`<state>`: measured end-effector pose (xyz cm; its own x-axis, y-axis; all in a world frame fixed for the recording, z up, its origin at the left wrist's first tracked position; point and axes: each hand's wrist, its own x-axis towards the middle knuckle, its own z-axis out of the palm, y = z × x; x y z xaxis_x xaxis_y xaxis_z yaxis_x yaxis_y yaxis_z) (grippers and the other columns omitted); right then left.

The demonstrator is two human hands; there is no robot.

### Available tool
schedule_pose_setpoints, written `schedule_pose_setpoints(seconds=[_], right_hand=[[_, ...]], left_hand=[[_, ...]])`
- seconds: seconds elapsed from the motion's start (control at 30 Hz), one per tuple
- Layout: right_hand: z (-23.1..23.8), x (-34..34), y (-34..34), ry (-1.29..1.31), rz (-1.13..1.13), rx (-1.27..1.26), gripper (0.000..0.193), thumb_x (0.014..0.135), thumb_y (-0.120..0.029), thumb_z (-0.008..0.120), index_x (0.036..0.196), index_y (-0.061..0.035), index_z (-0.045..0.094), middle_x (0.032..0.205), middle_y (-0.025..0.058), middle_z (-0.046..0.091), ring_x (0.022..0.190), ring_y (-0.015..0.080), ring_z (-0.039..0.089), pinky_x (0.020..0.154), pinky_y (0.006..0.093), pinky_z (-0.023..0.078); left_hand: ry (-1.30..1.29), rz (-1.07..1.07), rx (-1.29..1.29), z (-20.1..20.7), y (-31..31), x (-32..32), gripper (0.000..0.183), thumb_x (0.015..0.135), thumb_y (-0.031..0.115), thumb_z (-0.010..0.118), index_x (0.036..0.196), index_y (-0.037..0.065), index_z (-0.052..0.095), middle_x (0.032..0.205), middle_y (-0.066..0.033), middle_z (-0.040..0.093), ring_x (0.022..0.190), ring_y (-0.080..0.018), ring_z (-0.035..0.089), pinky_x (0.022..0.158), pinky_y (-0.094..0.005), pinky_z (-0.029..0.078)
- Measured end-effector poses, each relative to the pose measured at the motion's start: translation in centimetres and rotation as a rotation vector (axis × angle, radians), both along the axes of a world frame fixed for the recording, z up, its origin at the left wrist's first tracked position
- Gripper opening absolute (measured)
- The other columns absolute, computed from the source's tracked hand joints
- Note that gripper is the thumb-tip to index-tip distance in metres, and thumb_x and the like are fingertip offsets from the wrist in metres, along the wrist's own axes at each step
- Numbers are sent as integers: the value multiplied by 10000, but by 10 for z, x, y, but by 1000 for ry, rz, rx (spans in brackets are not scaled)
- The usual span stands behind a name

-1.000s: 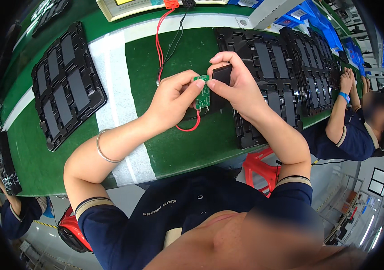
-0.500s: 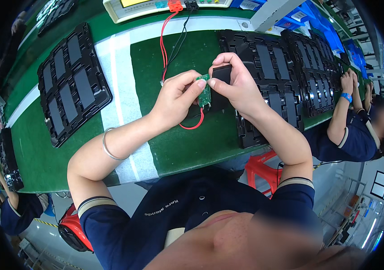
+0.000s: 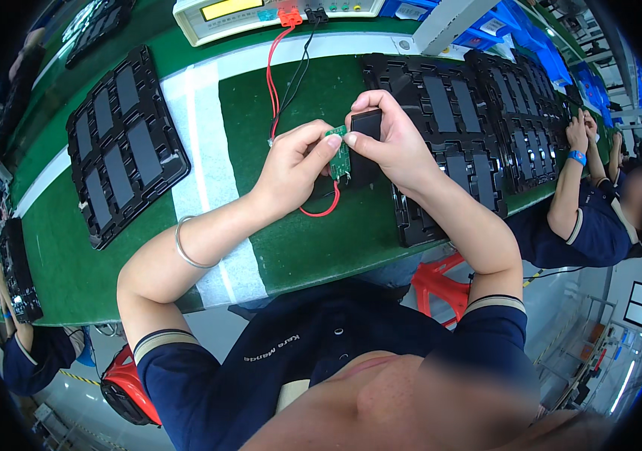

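Note:
Between my hands is a small green circuit board (image 3: 340, 159), held upright over the green mat. My left hand (image 3: 295, 167) pinches its upper left side, thumb on the board's face. A dark flat rectangular piece (image 3: 367, 124) sits in my right hand (image 3: 398, 143), between the thumb and curled fingers, its lower part partly hidden. The right thumb tip is at the board's upper right edge; whether it presses on the board I cannot tell. A red wire (image 3: 328, 212) loops from the board's lower end. Something black lies beneath the board, mostly covered by it and my hands.
A bench meter (image 3: 283, 16) with a yellow display stands at the back, red and black leads (image 3: 273, 83) running toward my hands. Black trays of grey flat pieces lie left (image 3: 127, 143) and right (image 3: 441, 105). A co-worker (image 3: 584, 195) sits at the right; blue bins (image 3: 486, 34) stand behind.
The view has shifted slightly, showing more of the meter. My hands keep nearly the same hold on the board and the dark piece.

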<state>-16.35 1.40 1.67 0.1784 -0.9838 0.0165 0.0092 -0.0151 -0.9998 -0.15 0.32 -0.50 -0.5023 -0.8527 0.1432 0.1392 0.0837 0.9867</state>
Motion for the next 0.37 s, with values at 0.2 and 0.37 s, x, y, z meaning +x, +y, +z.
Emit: schedule_pose_setpoints(seconds=[0.2, 0.37], right_hand=[[10, 9, 0, -20, 10, 28, 314, 720, 23, 569, 964, -70, 395, 853, 12, 448, 819, 71, 437, 758, 217, 364], [-1, 0, 0, 15, -1, 14, 314, 724, 20, 571, 967, -72, 394, 860, 13, 447, 827, 74, 435, 762, 217, 364]], left_hand=[[2, 7, -13, -1, 1, 2, 189, 851, 164, 474, 791, -9, 520, 654, -12, 463, 562, -63, 465, 503, -203, 393], [0, 2, -2, 0, 0, 0, 186, 852, 167, 477, 804, -6, 528, 679, -20, 474, 575, -74, 478, 517, -209, 409]])
